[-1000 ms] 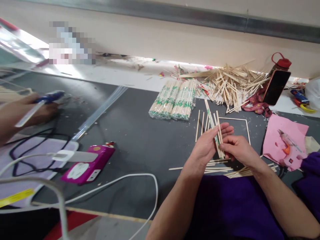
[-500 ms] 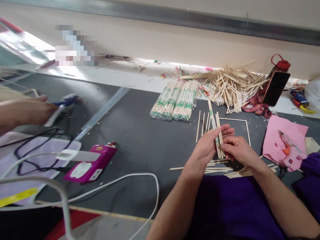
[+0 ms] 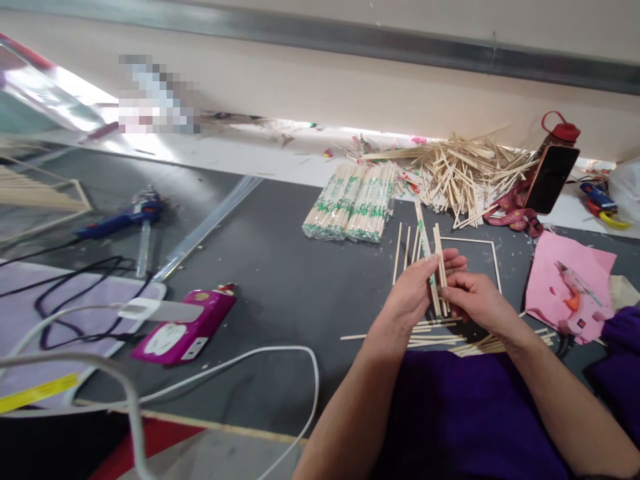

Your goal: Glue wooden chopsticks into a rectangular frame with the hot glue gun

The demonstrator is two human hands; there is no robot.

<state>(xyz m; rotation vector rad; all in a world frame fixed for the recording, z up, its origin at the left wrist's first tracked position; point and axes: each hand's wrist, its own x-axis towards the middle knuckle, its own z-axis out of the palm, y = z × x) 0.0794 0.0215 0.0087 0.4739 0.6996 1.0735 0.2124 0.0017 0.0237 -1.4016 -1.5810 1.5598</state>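
My left hand [image 3: 413, 297] and my right hand [image 3: 475, 300] meet over the dark table, both closed on a small bunch of thin wooden sticks [image 3: 434, 257] that points away from me; one stick has a green-printed wrapper. Under the hands lie loose sticks [image 3: 435, 339] and a square stick frame [image 3: 493, 250]. Two wrapped stick bundles [image 3: 355, 203] lie just beyond, left of a big loose pile of sticks [image 3: 465, 173].
A blue glue gun [image 3: 123, 217] lies at the left by black cables. A magenta power strip [image 3: 183, 330] with a white cord sits in front. Pink paper [image 3: 565, 283] with a small tool, a phone [image 3: 550, 180] and a red-capped bottle stand at the right.
The other person's hand at the left has let go of the blue glue gun and left the view; the gun now lies on the table. My hands have barely moved.
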